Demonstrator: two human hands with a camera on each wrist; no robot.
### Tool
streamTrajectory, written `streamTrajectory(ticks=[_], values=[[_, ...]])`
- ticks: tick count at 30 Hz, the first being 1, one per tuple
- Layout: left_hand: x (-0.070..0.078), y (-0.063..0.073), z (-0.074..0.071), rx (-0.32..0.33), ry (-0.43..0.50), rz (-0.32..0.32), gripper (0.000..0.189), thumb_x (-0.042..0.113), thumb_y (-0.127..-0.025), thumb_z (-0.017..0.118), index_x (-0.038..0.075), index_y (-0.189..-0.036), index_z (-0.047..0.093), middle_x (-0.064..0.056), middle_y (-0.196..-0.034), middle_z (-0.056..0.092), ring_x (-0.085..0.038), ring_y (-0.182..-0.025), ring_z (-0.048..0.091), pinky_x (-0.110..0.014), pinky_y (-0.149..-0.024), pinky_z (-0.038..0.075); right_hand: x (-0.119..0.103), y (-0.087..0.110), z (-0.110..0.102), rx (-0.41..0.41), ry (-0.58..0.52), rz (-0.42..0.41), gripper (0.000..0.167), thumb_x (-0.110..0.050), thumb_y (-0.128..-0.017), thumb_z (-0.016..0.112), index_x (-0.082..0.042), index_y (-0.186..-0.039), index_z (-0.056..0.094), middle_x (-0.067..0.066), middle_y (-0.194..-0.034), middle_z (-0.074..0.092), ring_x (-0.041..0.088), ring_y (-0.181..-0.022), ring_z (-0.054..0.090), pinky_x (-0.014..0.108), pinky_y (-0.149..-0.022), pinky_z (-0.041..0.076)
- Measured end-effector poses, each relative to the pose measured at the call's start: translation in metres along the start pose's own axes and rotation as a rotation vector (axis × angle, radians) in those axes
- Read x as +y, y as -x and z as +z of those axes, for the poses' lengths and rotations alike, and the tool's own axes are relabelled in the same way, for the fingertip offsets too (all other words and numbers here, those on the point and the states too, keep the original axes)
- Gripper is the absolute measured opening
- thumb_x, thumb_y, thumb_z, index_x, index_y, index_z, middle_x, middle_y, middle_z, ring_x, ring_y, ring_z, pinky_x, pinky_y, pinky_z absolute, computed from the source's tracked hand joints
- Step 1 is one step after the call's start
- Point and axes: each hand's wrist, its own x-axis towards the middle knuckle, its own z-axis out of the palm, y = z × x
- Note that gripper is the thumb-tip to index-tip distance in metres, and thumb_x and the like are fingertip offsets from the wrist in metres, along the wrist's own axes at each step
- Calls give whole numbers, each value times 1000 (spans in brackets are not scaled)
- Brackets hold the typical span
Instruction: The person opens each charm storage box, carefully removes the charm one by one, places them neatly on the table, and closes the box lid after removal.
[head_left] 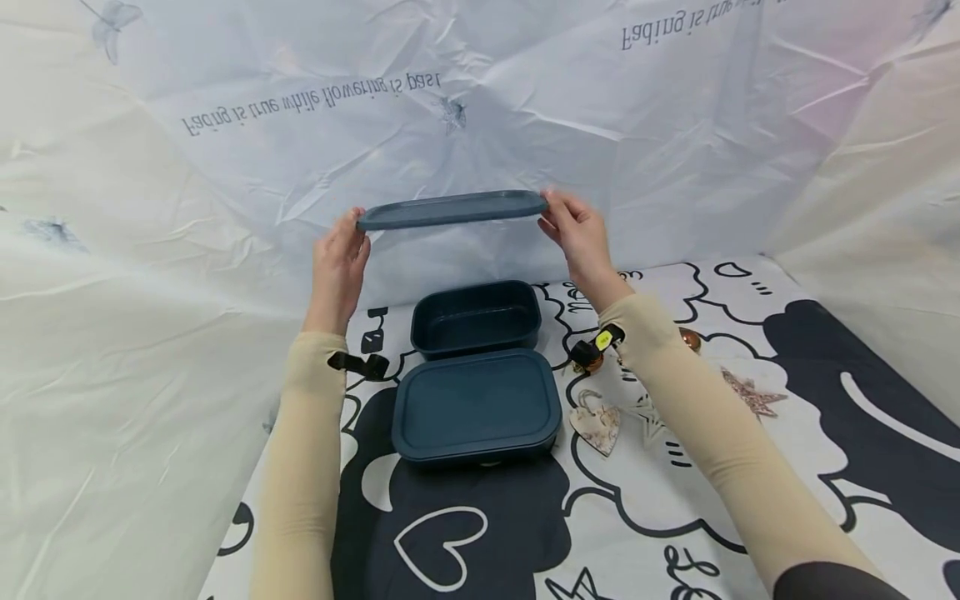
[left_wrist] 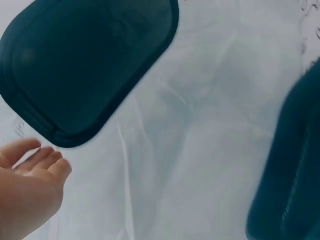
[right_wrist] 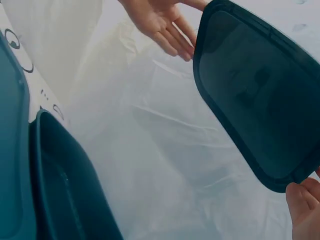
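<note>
A thin dark blue-green lid [head_left: 453, 210] with rounded corners is held up near the back sheet, almost edge-on in the head view. At its right end my right hand [head_left: 577, 237] pinches the rim between thumb and fingers. My left hand [head_left: 339, 267] is at the other end, fingertips against the rim; in the right wrist view the left hand's fingers [right_wrist: 172, 37] look straight and spread. Below, an uncovered dark container [head_left: 477, 321] stands behind a second, lidded container [head_left: 477, 407]. The uncovered one shows nothing inside.
Right of the containers lie a heart ornament [head_left: 597, 427], a pale star [head_left: 647, 417], a pinkish glittery star [head_left: 752, 393] and a brown ball [head_left: 690, 338], some partly hidden by the right sleeve. Whitish sheets [head_left: 450, 150] hang behind and beside the patterned cloth [head_left: 675, 500].
</note>
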Motion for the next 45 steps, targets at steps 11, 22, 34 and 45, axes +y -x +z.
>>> streamTrajectory(ticks=[11, 22, 34, 45], values=[[-25, 27, -50, -273, -270, -98, 62, 22, -109, 48, -2, -158, 20, -10, -169, 5, -14, -154, 6, -34, -124, 11, 25, 18, -12, -149, 172, 151, 46, -25, -107, 50, -9, -150, 49, 5, -156, 44, 17, -139, 46, 27, -108, 43], [-63, 46, -82, -252, -471, -275, 63, 18, -109, 47, 10, -162, 13, -4, -169, 6, -16, -155, 4, -33, -124, 12, 59, 35, -31, -303, 351, 290, 50, -25, -110, 45, -18, -159, 34, 1, -166, 25, 17, -150, 26, 33, -119, 30], [-90, 56, -97, -236, -569, -349, 65, 24, -108, 51, 15, -162, 17, -1, -169, 11, -17, -154, 8, -38, -124, 12, 82, 44, -41, -329, 520, 365, 53, -25, -110, 45, -19, -161, 28, 4, -166, 21, 24, -153, 19, 45, -122, 20], [-109, 48, -105, -267, -685, -352, 66, 13, -107, 51, 13, -162, 14, -3, -168, 9, -21, -154, 10, -42, -124, 13, 95, 48, -44, -326, 538, 384, 56, -13, -110, 44, -15, -161, 23, 8, -166, 20, 25, -153, 18, 45, -123, 18]])
